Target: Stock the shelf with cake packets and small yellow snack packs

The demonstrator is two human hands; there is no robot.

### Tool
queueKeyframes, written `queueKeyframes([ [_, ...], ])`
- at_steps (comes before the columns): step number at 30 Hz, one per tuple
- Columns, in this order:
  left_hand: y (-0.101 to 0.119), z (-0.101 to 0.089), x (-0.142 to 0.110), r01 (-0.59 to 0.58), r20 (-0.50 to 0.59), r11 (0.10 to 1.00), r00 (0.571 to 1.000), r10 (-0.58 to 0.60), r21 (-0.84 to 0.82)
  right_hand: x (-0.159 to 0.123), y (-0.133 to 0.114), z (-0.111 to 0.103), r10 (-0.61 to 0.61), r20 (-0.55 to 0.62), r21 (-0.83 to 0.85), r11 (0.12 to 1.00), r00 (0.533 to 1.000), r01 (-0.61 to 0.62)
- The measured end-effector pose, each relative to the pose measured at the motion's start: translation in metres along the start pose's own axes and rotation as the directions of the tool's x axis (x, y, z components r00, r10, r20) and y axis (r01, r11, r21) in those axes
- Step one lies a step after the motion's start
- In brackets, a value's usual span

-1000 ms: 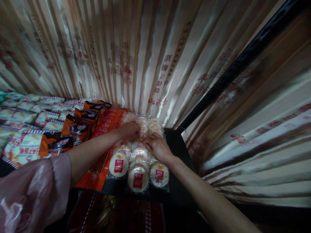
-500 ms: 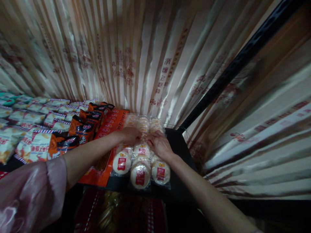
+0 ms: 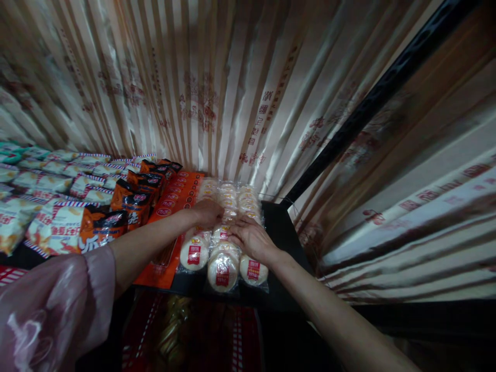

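Clear packs of round white cakes with red labels [image 3: 221, 268] lie in rows on a dark shelf [image 3: 281, 243]. My left hand [image 3: 207, 213] rests palm down on the left side of the packs, fingers curled onto the wrapping. On the right side lies my right hand [image 3: 250, 236], its fingers bent over a pack near the middle of the row. Both hands press or grip the cake packs where they lie. More packs of the same cakes [image 3: 228, 195] sit behind the hands, against the curtain.
Left of the cakes lie flat orange packets [image 3: 172, 204], then black-and-orange snack bags [image 3: 137, 199] and several white bags with striped edges [image 3: 50, 227]. A striped satin curtain [image 3: 232, 93] hangs behind. A black post [image 3: 368, 108] slants up right. A lower shelf with goods [image 3: 186, 336] shows beneath.
Both hands stay on the cake packs; the right hand has slid slightly toward me and the view has shifted a little. The front packs sit a little farther back.
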State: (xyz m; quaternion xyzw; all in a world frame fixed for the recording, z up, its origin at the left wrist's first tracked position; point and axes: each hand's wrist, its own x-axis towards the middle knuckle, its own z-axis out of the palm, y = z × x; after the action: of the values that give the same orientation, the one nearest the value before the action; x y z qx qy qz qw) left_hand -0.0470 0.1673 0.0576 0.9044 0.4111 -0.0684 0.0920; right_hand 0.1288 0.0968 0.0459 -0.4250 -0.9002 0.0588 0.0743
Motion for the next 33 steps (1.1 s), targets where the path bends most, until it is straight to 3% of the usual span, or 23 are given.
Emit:
queueKeyframes([
  [5, 0.001, 0.0, -0.002, -0.002, -0.004, 1.0, 1.0, 0.002, -0.008, 0.002, -0.003, 0.002, 0.075, 0.045, 0.005, 0.997, 0.996, -0.076],
  [13, -0.003, 0.001, -0.003, 0.01, -0.008, 0.997, 1.0, -0.011, -0.079, -0.002, -0.007, 0.003, 0.075, -0.007, -0.057, 0.996, 0.997, -0.076],
  [19, -0.01, 0.003, -0.003, -0.018, -0.192, 0.994, 0.981, -0.003, -0.108, 0.001, -0.006, 0.001, 0.102, -0.07, -0.089, 0.99, 0.992, -0.108],
  [26, 0.001, -0.005, -0.012, -0.102, 0.035, 0.988, 0.994, 0.106, -0.119, 0.002, -0.006, 0.0, 0.123, -0.096, -0.085, 0.988, 0.988, -0.131],
  [33, 0.006, 0.005, -0.017, -0.075, 0.017, 0.997, 0.997, 0.076, -0.012, -0.004, -0.011, 0.0, 0.122, -0.196, -0.082, 0.987, 0.973, -0.14],
])
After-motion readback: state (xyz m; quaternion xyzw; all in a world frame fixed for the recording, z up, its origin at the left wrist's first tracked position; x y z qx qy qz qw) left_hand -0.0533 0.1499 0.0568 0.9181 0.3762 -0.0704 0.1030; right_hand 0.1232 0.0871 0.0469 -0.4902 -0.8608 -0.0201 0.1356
